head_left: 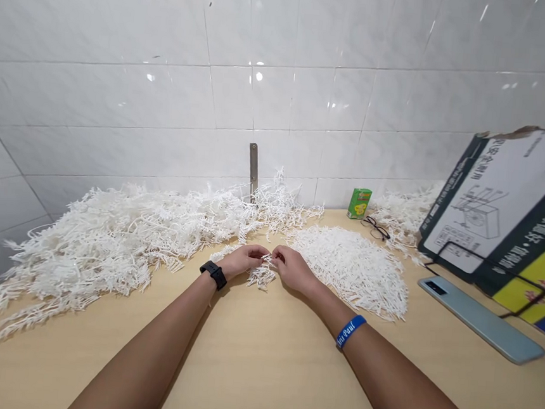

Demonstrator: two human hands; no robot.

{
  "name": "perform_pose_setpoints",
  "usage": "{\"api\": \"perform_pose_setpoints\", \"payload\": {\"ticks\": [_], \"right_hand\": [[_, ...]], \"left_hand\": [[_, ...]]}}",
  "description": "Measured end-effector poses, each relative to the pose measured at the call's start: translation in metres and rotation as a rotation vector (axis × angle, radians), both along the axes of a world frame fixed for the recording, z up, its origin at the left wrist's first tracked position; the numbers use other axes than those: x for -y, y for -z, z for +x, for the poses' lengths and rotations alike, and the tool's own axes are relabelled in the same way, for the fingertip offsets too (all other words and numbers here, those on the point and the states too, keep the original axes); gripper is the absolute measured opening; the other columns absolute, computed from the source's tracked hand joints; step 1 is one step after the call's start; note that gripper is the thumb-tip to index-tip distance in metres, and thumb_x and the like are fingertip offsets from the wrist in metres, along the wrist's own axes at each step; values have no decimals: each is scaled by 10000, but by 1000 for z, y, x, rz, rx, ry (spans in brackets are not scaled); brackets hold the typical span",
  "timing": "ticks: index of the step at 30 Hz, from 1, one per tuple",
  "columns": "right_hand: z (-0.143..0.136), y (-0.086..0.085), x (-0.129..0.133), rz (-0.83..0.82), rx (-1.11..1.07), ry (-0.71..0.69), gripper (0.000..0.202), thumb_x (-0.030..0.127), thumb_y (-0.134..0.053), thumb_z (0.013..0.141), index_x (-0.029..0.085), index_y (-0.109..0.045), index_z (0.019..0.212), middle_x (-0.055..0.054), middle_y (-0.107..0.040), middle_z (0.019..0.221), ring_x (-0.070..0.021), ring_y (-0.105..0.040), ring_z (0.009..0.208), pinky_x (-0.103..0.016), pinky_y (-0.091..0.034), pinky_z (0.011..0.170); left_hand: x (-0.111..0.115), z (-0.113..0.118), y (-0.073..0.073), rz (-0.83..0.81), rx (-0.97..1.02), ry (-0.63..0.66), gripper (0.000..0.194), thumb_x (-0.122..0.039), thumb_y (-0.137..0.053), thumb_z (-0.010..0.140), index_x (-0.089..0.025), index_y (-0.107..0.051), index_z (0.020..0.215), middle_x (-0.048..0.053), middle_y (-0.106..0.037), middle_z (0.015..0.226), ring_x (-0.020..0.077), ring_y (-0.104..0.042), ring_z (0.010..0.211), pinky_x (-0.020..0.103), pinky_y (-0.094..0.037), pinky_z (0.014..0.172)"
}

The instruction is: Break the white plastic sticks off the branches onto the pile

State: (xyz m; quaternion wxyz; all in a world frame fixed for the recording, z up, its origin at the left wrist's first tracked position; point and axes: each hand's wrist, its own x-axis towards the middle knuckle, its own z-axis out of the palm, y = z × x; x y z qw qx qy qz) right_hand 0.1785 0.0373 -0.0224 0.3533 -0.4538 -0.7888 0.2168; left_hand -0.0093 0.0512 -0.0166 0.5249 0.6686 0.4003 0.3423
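My left hand (pixel 243 260), with a black watch at the wrist, and my right hand (pixel 294 268) meet near the middle of the table. Both have their fingers pinched on a white branched plastic piece (pixel 267 259). Right below the fingertips lies a small bunch of white plastic bits (pixel 261 277). To the left spreads a large tangled heap of white branched plastic pieces (pixel 121 236). Close beside my right hand is a flatter pile of short white plastic pieces (pixel 353 269). The exact grip of the fingertips is partly hidden.
A metal bracket (pixel 253 171) stands against the tiled wall (pixel 167 100). Further right are a green box (pixel 359 203), eyeglasses (pixel 376 227) and another white heap (pixel 403 209). A printed carton (pixel 491 211) leans at the right, with a thin black frame (pixel 496 265) and a phone (pixel 482 319) before it.
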Motion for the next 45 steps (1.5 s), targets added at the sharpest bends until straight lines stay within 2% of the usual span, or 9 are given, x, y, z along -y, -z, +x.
{"api": "perform_pose_setpoints", "payload": {"ticks": [6,10,16,20,25,30,38,45], "right_hand": [[1,1,0,-10,-15,-10,90,187,-458,824,182,-519,758,-8,-564,758,-145,-492,712,-250,-325,635],[1,2,-2,0,-36,-22,99,201,-461,819,182,-521,742,-4,-557,737,-142,-481,694,-250,-325,628],[2,0,-2,4,-120,7,124,230,-451,822,186,-539,746,-1,-555,704,-146,-485,678,-255,-341,630],[3,1,-5,0,-188,50,129,260,-458,824,187,-549,768,-3,-570,713,-149,-493,679,-259,-354,639],[4,3,-8,5,-216,82,139,285,-466,829,189,-549,773,-12,-591,739,-156,-507,698,-264,-365,655],[4,2,-7,17,-222,95,137,283,-462,829,192,-548,773,-12,-592,735,-154,-505,688,-259,-360,639],[4,3,-5,-24,-144,74,133,253,-462,828,190,-574,793,-5,-596,721,-149,-505,681,-250,-352,622],[1,2,0,-33,82,-7,197,253,-503,859,183,-641,982,-30,-647,796,-147,-543,703,-250,-352,638]], "left_hand": [[0,2,1,104,-108,58,289,-186,-629,647,-164,-664,932,21,-619,800,116,-512,665,234,-380,608],[1,6,1,194,-205,-30,283,-213,-643,644,-164,-657,923,-4,-581,717,113,-471,616,237,-358,582],[2,12,2,188,-170,-154,241,-295,-695,642,-158,-597,814,-34,-520,632,107,-449,582,237,-343,553],[4,12,1,164,-140,-207,322,-332,-696,656,-163,-593,911,-57,-476,622,96,-410,551,235,-312,538],[6,12,-1,105,-110,-276,424,-369,-690,688,-176,-533,1032,-35,-546,698,105,-465,570,241,-339,556],[1,13,4,125,-56,-356,367,-352,-725,664,-181,-513,910,-19,-552,733,123,-528,655,245,-388,615],[-1,12,5,222,-107,-451,322,-396,-712,648,-189,-474,714,-39,-488,676,115,-446,623,249,-344,618],[1,12,5,238,-170,-436,310,-385,-690,652,-191,-449,640,-54,-436,591,107,-389,564,247,-307,567]]}}
